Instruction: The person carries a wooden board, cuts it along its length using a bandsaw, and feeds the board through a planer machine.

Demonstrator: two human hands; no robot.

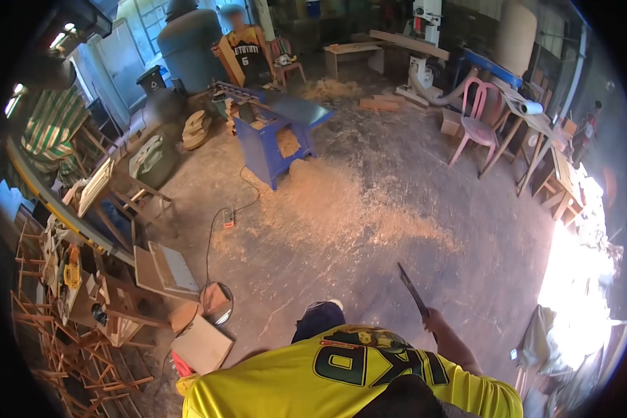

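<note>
right hand: the right hand looks curled tight around the low part of a long dark stick.
left hand: i can't see it, so i can't tell if it is spread or holding something.
stick: it is out past the dark pants leg, tip leaning toward the wood dust. i can't tell if it touches the floor.
good holding: a snug grip, i think, with the tip kept away from the leg.
good walking: slow steps, because the dust near the blue table may be slippery.
</note>
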